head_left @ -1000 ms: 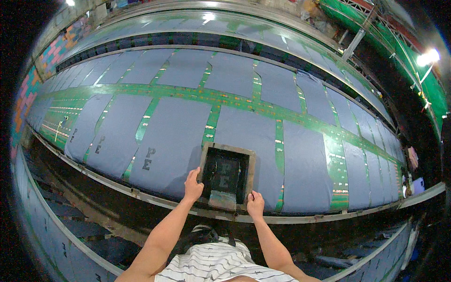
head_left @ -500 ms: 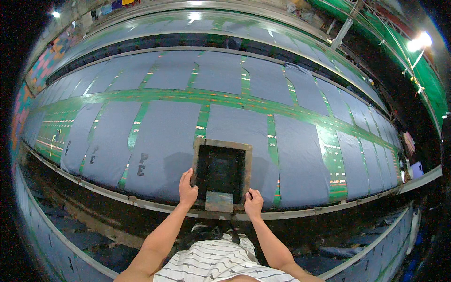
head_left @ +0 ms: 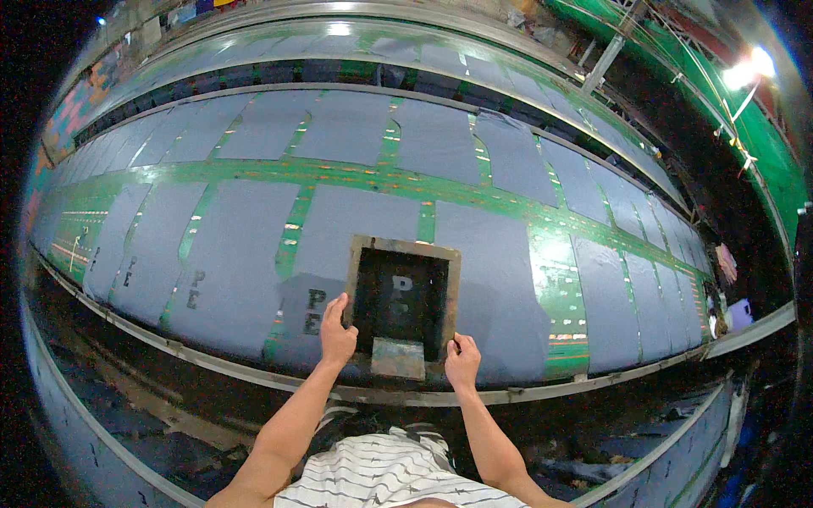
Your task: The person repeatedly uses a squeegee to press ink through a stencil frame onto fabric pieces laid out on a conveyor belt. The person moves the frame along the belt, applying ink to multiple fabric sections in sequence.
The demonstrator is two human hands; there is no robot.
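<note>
A square screen-printing frame (head_left: 406,246) is over the near row of blue-grey fabric panels (head_left: 246,245). Its dark mesh (head_left: 381,309) shows a pale letter-shaped stencil in the middle. A flat, stained grey block (head_left: 398,359), perhaps a squeegee, rests at the frame's near end. My left hand (head_left: 339,335) grips the left rim, fingers along its outside. At the right rim's near end, my right hand (head_left: 462,362) is closed on the frame. Black printed letters (head_left: 315,311) mark the fabric just left of the frame. Whether the frame touches the cloth I cannot tell.
The long green table (head_left: 563,279) carries two rows of fabric panels. A metal rail (head_left: 542,392) runs along its near edge. More tables lie beyond and behind me. A metal post (head_left: 608,55) and a bright lamp (head_left: 750,69) stand at the far right.
The frame has moved right along the table in both my hands, past one more panel gap. Another printed mark now shows left of it, and the stencil has become visible in the mesh.
</note>
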